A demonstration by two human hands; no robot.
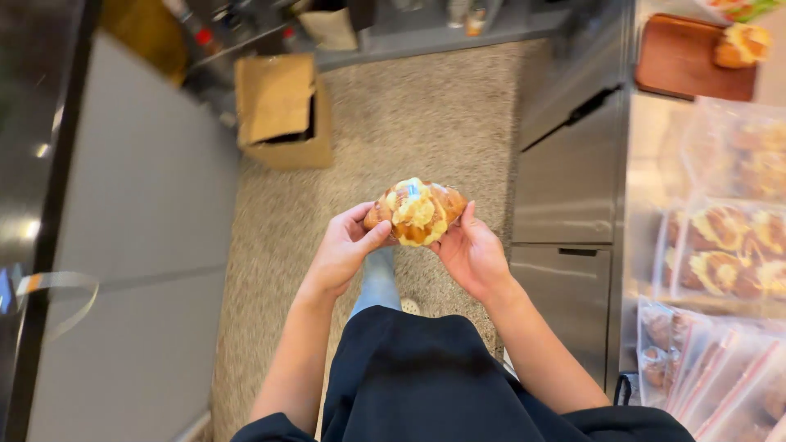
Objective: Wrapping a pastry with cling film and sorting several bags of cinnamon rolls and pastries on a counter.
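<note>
Head-cam view looking down at a person standing w/ both bare hands raised in front of the body. Between them was a golden filled pastry (416, 213), croissant-like, w/ pale cream and glossy brown crust, apparently inside clear wrap. It sat at centre frame, held in the air over a speckled grey floor (417, 115), not resting on any surface.

The left hand (344, 250) was partly curled, fingers under the pastry's left end and thumb pressed on its near side, so it gripped the pastry. The right hand (473, 252) was also partly curled, palm cupping the right end, thumb up against the side; it too had hold of the pastry. Both touched it at once.

Below the hands: a dark apron or garment (426, 376) and a bit of jeans and shoe.

To the right, well apart from the hands, a stainless steel counter w/ drawers (565, 180). On its top lay clear bags of similar pastries (729, 245), several stacked toward the lower right corner. At the top right, a wooden board (679, 61) carried one more pastry (741, 45).

Far side of the floor, upper left: an open cardboard box (282, 110). Along the left edge, a grey panel wall (139, 245)
</note>
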